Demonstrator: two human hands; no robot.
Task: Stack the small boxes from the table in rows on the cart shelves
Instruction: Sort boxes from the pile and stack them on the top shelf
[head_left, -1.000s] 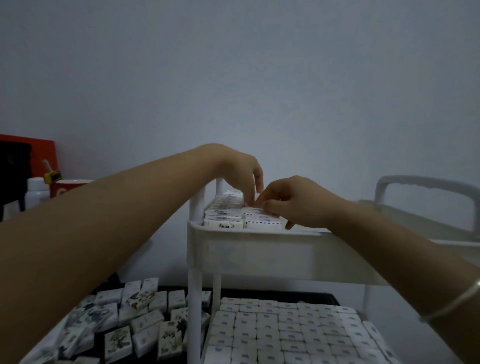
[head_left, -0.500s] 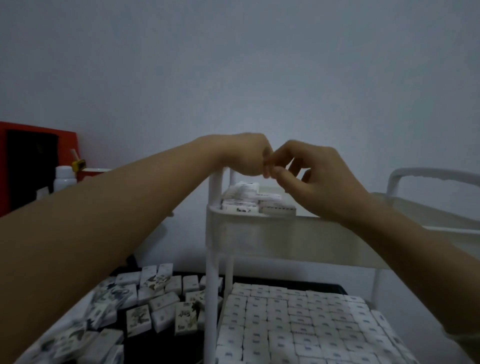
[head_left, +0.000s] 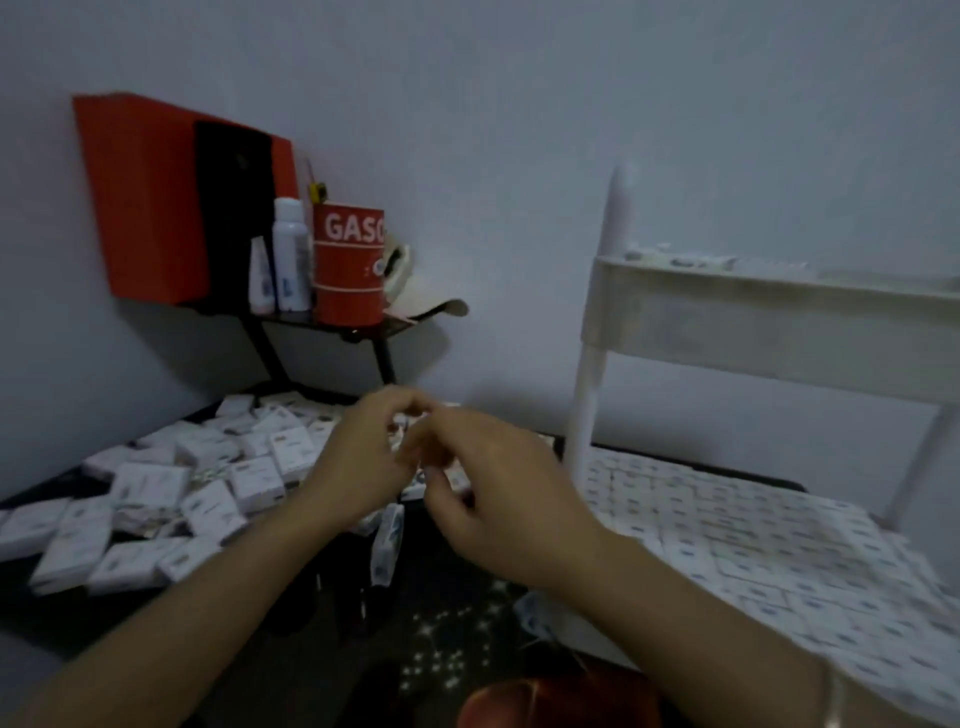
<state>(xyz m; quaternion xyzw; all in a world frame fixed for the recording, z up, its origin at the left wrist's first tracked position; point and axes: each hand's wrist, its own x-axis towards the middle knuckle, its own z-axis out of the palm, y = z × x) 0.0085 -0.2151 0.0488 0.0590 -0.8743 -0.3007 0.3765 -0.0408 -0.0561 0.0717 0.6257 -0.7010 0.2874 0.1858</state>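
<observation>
Both hands are now seen withdrawn from the cart's top shelf (head_left: 769, 312), upper right, and lowered to frame centre above the small boxes (head_left: 150, 488) heaped at left on the table (head_left: 447, 613). The left hand (head_left: 358, 467) and right hand (head_left: 498, 499) are curled fingertip to fingertip; whether anything is pinched cannot be told. A fresh pickup is judged imminent.

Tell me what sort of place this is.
Likely a room at home used for sorting stock: a white plastic cart by a bare wall, small boxes heaped loose on a dark table, and a little shelf holding a red tin and bottles.
</observation>
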